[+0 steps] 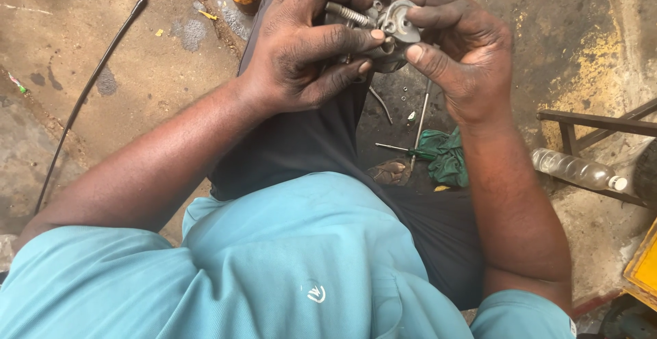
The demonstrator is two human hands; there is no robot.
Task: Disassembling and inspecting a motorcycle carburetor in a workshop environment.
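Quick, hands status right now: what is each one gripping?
Left hand: closed on the small grey metal part, fingers wrapped round its left side.
Right hand: closed on the same metal part, thumb and fingertips pinching its right side.

Small grey metal engine part [387, 27], cast and grimy, with a rounded flange pierced by a hole and a ribbed threaded stub jutting left. Held up over the lap, well above the floor, between both hands: left hand [301, 44] wrapped over its left side, right hand [458, 51] pinching the flange with thumb and fingertips.
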